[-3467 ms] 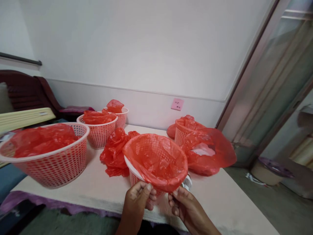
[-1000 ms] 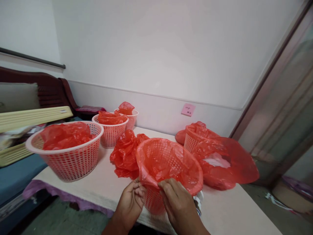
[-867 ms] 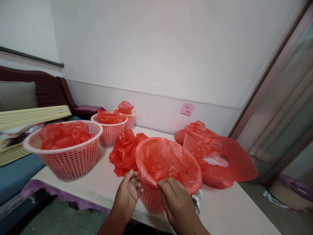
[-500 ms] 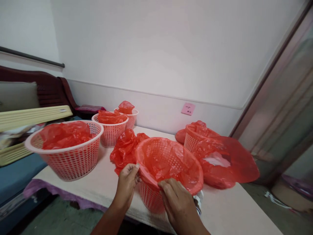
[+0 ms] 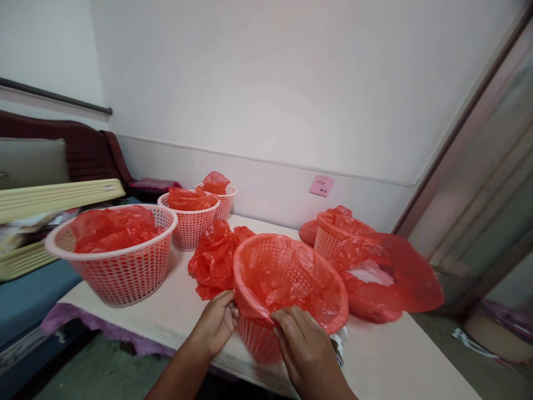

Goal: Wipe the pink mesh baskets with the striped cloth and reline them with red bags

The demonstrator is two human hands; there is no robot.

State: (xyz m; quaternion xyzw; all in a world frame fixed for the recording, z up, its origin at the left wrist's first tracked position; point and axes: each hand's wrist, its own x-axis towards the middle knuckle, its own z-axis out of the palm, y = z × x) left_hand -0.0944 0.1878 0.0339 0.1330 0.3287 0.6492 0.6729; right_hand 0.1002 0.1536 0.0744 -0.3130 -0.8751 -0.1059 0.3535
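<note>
A pink lattice plastic basket (image 5: pixel 257 338) stands near the table's front edge, tilted a little toward me. A red plastic bag (image 5: pixel 291 266) lines it, with its mouth folded over the rim. At the left front of the rim, my left hand (image 5: pixel 217 323) is closed, its thumb and curled fingers on the bag's folded edge. My right hand (image 5: pixel 306 347) pinches the bag over the front rim, knuckles up; its fingertips are partly hidden. A crumpled heap of red plastic bags (image 5: pixel 214 261) lies just left of the basket.
Three pinkish-white baskets holding red bags stand at left, the nearest a wide basket (image 5: pixel 125 278). Right of me lie an open red bag (image 5: pixel 375 300) with something pale inside and a lined basket (image 5: pixel 327 240) behind it. A pink note (image 5: pixel 321 185) is on the wall.
My left hand has dropped slightly below the rim, its thumb lower than before. The right hand stays on the front rim, almost unmoved. The view has shifted very slightly.
</note>
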